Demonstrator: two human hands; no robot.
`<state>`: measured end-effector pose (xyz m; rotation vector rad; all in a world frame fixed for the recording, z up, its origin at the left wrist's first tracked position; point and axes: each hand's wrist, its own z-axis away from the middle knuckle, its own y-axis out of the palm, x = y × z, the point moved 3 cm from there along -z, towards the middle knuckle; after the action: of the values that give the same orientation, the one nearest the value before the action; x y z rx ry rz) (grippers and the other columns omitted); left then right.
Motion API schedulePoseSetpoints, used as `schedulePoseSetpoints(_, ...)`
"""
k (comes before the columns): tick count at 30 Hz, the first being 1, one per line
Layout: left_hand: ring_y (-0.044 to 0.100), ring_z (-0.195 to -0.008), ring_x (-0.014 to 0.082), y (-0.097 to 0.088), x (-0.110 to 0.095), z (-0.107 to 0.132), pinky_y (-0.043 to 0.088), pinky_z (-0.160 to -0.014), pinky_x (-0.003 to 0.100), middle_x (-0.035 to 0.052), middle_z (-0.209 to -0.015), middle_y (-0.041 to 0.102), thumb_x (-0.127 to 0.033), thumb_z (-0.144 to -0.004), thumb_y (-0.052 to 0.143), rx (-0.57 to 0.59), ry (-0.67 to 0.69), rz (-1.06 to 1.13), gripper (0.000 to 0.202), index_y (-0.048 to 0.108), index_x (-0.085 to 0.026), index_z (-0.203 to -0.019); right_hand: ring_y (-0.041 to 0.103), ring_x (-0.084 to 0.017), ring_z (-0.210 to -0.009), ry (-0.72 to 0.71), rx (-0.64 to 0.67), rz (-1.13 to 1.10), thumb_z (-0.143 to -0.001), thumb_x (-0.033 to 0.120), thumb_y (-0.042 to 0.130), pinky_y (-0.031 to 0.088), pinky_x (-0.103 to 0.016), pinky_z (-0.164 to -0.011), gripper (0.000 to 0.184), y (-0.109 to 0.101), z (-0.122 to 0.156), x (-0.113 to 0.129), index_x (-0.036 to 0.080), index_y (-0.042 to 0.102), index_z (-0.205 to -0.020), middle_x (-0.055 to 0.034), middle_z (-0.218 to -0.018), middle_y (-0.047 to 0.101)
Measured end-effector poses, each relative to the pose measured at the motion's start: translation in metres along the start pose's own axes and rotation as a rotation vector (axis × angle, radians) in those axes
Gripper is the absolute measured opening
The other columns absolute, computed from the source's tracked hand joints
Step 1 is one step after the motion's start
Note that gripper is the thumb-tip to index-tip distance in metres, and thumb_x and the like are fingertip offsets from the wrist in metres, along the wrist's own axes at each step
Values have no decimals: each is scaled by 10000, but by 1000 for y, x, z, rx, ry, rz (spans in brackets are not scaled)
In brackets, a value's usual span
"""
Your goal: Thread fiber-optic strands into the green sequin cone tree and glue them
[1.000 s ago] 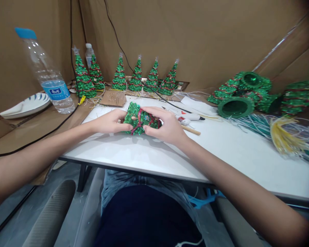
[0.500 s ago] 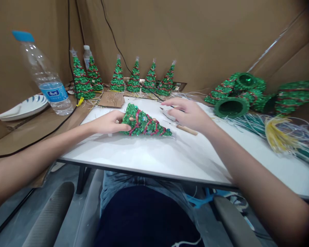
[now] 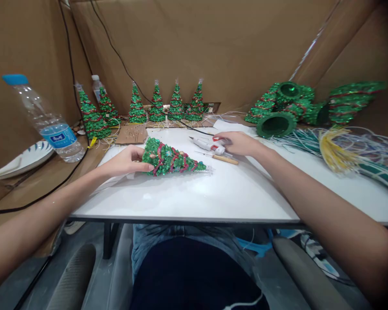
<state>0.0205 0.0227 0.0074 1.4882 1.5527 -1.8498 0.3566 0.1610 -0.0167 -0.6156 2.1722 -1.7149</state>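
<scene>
A small green tinsel Christmas tree (image 3: 173, 158) with red garland and small baubles lies on its side on the white table, its tip to the right. My left hand (image 3: 129, 160) is closed on its base, thumb on the near side. A white and red hot glue gun (image 3: 210, 146) lies just right of the tree, nozzle to the left. The fingers of my right hand (image 3: 241, 143) are closed around its rear part, which they partly hide. Close in front of the glue gun is a thin metal tool with a wooden handle (image 3: 225, 159).
Several finished-looking trees (image 3: 157, 103) stand along the back by the cardboard wall. More trees (image 3: 276, 125) lie piled at right, beside bundled wires (image 3: 339, 150). A water bottle (image 3: 60, 137) and a plate (image 3: 29, 159) are at left. A black cable (image 3: 126, 71) hangs across the back.
My right hand has come down onto the glue gun and closed on it. My left hand keeps its hold on the tree. The camera view has shifted a little.
</scene>
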Motion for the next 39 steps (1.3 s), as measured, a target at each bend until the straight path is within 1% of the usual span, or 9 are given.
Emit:
schedulePoseSetpoints(6,548,-632,117,0,2,0,442,-599,227,15,-701,639,-358,-689,725,-14,-16,31,236,693,-127,-726,572,-252,-999,-124,-106,36,-688,133,505,441,-340,-851,513,-5,7,1,171,616,-1188,-128,-1073,631)
schedulePoseSetpoints(11,544,-608,90,-1,5,-1,430,-585,190,-5,-679,650,-326,-734,708,21,12,26,180,710,-146,-719,578,-250,-921,-152,-267,19,-764,246,501,437,-347,-780,416,-25,17,15,190,627,-1157,-109,-1002,629)
schedulePoseSetpoints(14,562,-601,106,-2,5,-1,446,-580,201,10,-674,671,-342,-731,704,15,7,-9,208,716,-138,-694,601,-228,-852,-66,-430,-82,-768,311,544,434,-324,-701,332,-44,29,35,220,660,-1066,-72,-957,662)
schedulePoseSetpoints(16,560,-587,110,-2,5,-1,448,-569,205,14,-657,670,-349,-726,701,6,4,-24,222,715,-133,-678,612,-199,-792,73,-574,-181,-756,359,582,423,-297,-645,224,-56,38,49,230,677,-912,-38,-903,685)
schedulePoseSetpoints(19,545,-562,102,-2,4,-1,439,-551,201,6,-624,656,-350,-725,697,2,18,-36,225,716,-135,-663,571,-167,-636,155,-683,-281,-694,361,639,386,-284,-553,159,-68,54,70,211,644,-746,-18,-706,657)
schedulePoseSetpoints(24,539,-560,108,-2,4,-1,435,-543,207,8,-625,654,-370,-725,691,1,8,-67,239,725,-138,-680,532,-166,-548,-58,-710,-298,-683,313,594,366,-299,-519,90,-75,82,101,223,586,-689,-8,-616,610)
schedulePoseSetpoints(27,557,-584,112,-2,4,-1,445,-568,207,13,-649,669,-370,-712,698,1,4,-54,234,729,-140,-686,558,-178,-551,-153,-699,-228,-741,360,567,362,-306,-523,144,-74,96,114,223,587,-701,-21,-624,624)
schedulePoseSetpoints(32,604,-659,142,-2,5,-2,476,-632,228,36,-733,713,-382,-686,707,-16,-14,-36,246,740,-140,-722,606,-187,-613,-122,-713,-58,-838,425,533,352,-294,-542,242,-68,102,129,229,610,-719,-24,-656,661)
schedulePoseSetpoints(39,550,-577,119,-1,5,-3,442,-556,215,14,-636,675,-376,-668,708,-22,-14,-40,247,732,-132,-695,570,-172,-567,-131,-694,31,-894,455,461,273,-288,-498,346,-60,96,136,222,615,-690,-29,-600,634)
